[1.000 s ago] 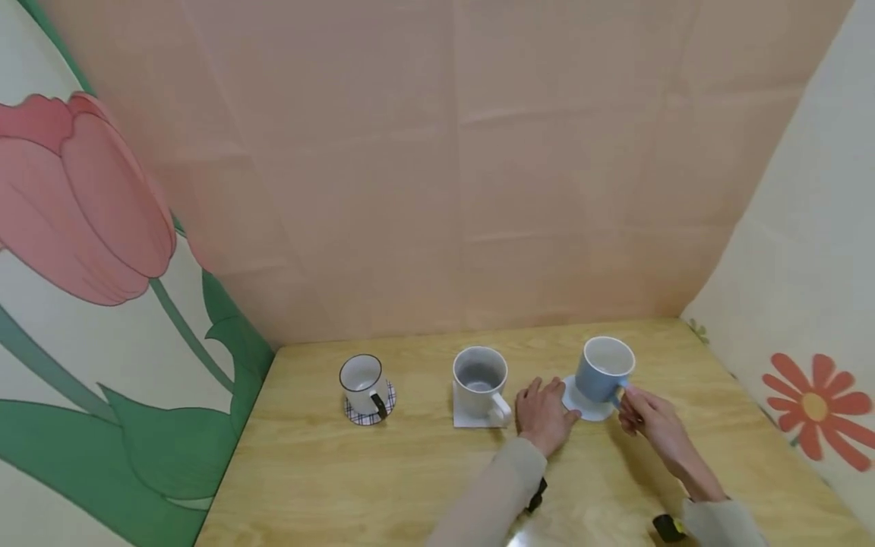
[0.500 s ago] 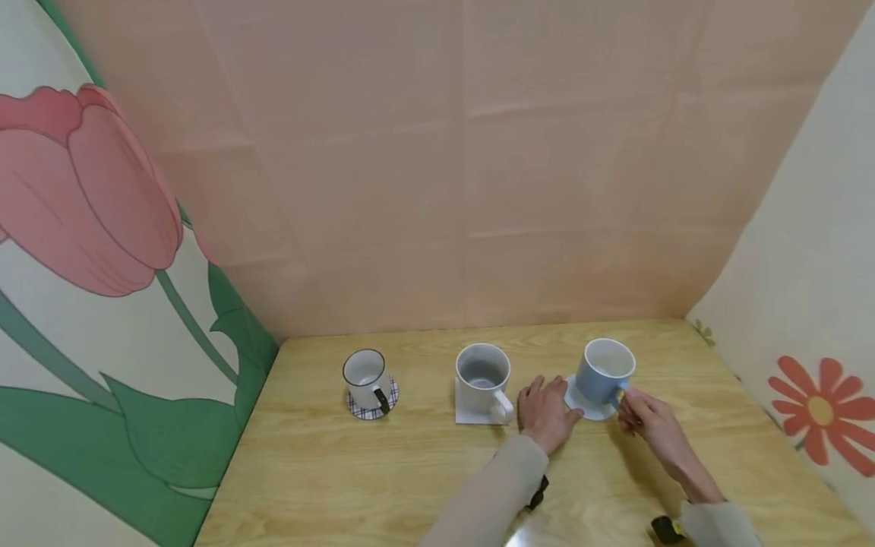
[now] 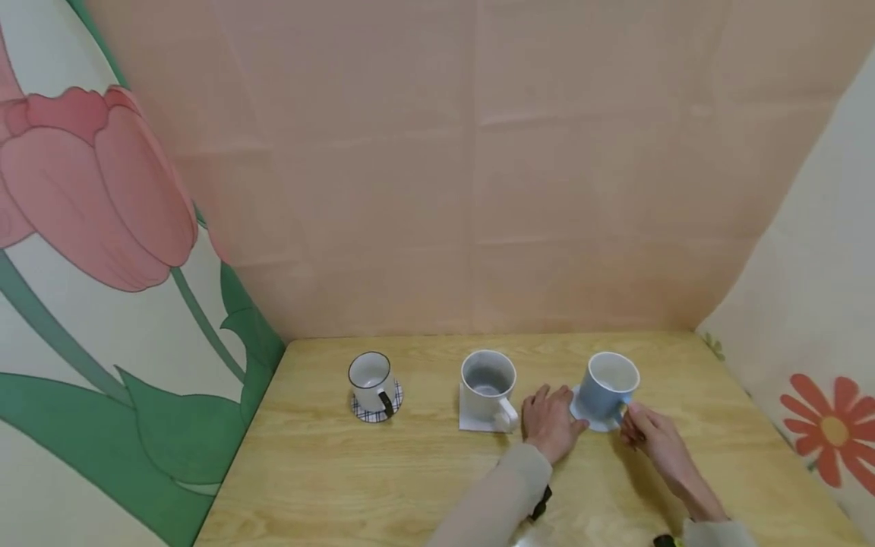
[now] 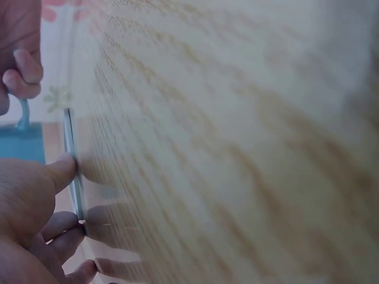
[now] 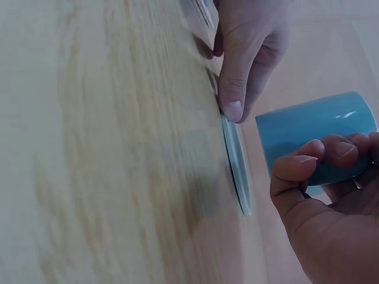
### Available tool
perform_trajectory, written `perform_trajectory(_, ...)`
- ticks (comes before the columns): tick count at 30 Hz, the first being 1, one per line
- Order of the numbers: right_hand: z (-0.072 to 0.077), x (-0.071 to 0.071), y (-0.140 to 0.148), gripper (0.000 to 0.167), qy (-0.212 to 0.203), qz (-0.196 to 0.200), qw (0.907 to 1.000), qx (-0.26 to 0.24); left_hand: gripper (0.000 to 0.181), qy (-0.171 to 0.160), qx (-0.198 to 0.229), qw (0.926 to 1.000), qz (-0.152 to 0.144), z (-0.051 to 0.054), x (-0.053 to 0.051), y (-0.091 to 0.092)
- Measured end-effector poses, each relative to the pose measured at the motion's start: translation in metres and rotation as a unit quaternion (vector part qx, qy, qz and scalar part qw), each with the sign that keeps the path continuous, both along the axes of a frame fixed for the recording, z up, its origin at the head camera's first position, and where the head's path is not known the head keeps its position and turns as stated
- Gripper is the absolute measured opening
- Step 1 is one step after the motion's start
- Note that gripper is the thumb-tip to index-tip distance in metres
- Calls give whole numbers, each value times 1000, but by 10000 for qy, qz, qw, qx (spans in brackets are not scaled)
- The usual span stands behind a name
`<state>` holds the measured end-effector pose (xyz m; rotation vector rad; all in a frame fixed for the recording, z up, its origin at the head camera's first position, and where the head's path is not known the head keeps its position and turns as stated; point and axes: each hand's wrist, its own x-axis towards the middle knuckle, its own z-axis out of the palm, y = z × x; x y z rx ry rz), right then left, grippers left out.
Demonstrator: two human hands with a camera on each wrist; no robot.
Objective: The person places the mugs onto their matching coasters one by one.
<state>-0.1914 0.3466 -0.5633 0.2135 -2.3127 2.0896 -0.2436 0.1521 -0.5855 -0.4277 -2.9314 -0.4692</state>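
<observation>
A light blue mug with a white inside (image 3: 598, 395) is held by its handle in my right hand (image 3: 652, 439). In the right wrist view the mug's blue wall (image 5: 314, 124) hangs slightly tilted, with a gap between its base and the round pale blue coaster (image 5: 238, 168). That coaster lies on the table. My left hand (image 3: 549, 427) rests beside it on the left, thumb touching its edge and fingers reaching along the tabletop. The left wrist view shows the thumb and fingertips of the left hand (image 4: 29, 207) at the coaster's rim.
Left of my left hand, a large white mug (image 3: 487, 380) stands on a square white coaster (image 3: 474, 422). Farther left, a small black-rimmed white mug (image 3: 369, 376) stands on a round checked coaster (image 3: 372, 416). A cloth wall (image 3: 472, 190) rises behind the wooden table (image 3: 307, 471).
The head view has shifted a little. My right hand's mug sits slightly lower over the coaster. My left hand stays at the coaster's edge.
</observation>
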Motion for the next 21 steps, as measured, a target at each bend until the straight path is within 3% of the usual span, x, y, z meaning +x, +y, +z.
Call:
perform_trajectory(6, -2, -4, -2, 54, -73, -60, 9999, 36, 55, -20, -87, 9999, 45, 4, -2, -1)
perform_trajectory(11, -9, 3, -7, 54, -235, -47, 9996, 149, 54, 128, 48, 9999, 43, -11, 4, -2)
perform_trajectory(16, -12, 5, -9, 56, -232, -59, 9997, 79, 53, 108, 9, 9999, 94, -12, 6, -1)
perform_trajectory(18, -11, 3, -9, 55, -139, -49, 9999, -8, 51, 211, -28, 9997, 91, -10, 4, 0)
perform_trajectory(21, -9, -3, -8, 54, -17, -22, 9999, -115, 49, 630, -9, 9980, 78, -12, -4, 1)
